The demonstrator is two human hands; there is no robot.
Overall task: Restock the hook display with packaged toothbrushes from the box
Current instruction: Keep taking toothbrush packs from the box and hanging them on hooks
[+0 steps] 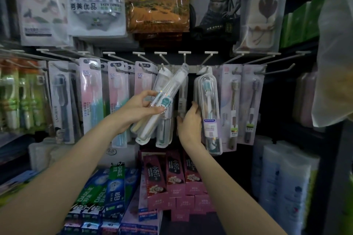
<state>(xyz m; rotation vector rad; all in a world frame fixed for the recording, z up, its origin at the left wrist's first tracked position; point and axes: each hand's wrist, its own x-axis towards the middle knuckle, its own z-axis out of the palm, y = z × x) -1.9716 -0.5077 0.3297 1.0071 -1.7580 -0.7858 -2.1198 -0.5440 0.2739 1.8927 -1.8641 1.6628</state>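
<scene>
A: Toothbrush pack (162,101), clear plastic case, is pinched in the left hand (142,108), thumb under and fingers over its middle. It is tilted, its top end up against the hook (184,59) above and between both hands.

B: So which step is this?

A: I'd judge it as hanging 1 pack. The tab at the top looks level with the hook's tip, but whether the hole is already threaded I can't tell; the case is transparent and the spot is dim.

B: And the right hand (190,122)?

A: It curls round the left edge of a hung toothbrush case (209,112) just beside it, seemingly holding that row aside. Behind its fingers hangs another pack I can barely make out.

B: What does the next move call for?

A: Probably lining the tab hole with the hook tip and sliding the pack back, then letting it swing upright.

B: Where's the box?

A: Out of view. Below the hands sit Darlie toothpaste cartons (107,187) and pink toothpaste boxes (172,175); towel packs (156,0) hang above, cut off at the top.
</scene>
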